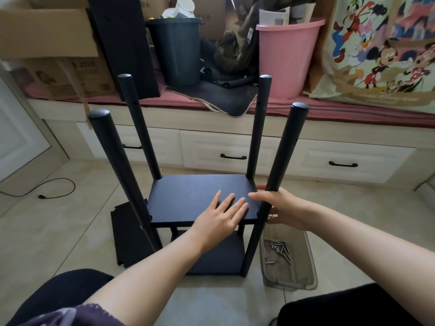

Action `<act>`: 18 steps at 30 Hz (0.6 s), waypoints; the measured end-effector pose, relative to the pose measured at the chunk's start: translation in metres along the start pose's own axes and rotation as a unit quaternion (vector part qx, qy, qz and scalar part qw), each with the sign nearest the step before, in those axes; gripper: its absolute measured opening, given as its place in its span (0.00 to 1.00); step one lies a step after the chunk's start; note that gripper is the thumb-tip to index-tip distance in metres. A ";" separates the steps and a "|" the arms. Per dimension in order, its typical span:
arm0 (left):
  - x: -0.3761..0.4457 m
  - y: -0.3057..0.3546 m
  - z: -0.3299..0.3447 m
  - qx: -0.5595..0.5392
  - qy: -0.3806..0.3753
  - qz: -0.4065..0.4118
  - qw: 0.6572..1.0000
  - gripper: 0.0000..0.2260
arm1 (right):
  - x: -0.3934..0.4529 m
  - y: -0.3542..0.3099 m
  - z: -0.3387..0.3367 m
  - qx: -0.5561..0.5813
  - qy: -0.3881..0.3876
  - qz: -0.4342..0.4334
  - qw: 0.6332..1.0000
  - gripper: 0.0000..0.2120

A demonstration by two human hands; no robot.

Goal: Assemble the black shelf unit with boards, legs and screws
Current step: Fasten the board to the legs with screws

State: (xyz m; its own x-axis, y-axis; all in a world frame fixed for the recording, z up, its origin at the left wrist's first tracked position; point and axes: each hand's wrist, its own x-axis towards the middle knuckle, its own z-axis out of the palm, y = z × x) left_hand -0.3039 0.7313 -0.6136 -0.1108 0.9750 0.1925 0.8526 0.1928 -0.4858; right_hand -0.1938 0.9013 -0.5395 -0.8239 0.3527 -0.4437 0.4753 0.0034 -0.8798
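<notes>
From my head view, the shelf unit stands on the floor straight ahead of me, just beyond my knees, its four legs rising past the upper board [200,196] with their long axes running up and slightly splayed. The near right leg [280,172] is the one the next step seems to turn on: it passes the board's right front corner, right where my hands meet. My left hand [221,216] lies flat on the board, fingers straight and spread, pressing down near that corner. My right hand [280,208] is wrapped round the leg at board height, thumb over the board's edge, fingers curled behind. So my right hand is the nearer one to the joint. The screws [279,251] lie in a tray [306,276] on the floor below my right wrist. A lower board [216,257] sits under my left forearm, and a spare board [128,234] lies flat to its left.
</notes>
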 end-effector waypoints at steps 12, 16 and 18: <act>-0.010 -0.046 -0.070 -0.232 0.189 -0.054 0.952 0.08 | 0.004 0.010 -0.007 0.007 -0.034 0.035 0.999 0.11; -0.037 -0.081 -0.084 -0.321 0.103 -0.212 0.917 0.09 | 0.006 0.015 -0.007 0.007 -0.032 0.037 0.999 0.07; -0.048 -0.086 -0.087 -0.442 0.052 -0.267 0.855 0.09 | 0.006 0.014 -0.007 0.006 -0.031 0.040 0.999 0.08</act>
State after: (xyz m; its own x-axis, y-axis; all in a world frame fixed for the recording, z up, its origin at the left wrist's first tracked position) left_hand -0.3272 0.6582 -0.5071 -0.5978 0.7498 0.2836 0.7530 0.4038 0.5195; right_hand -0.1894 0.9101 -0.5534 -0.8016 0.2921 -0.5217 0.5365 -0.0339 -0.8432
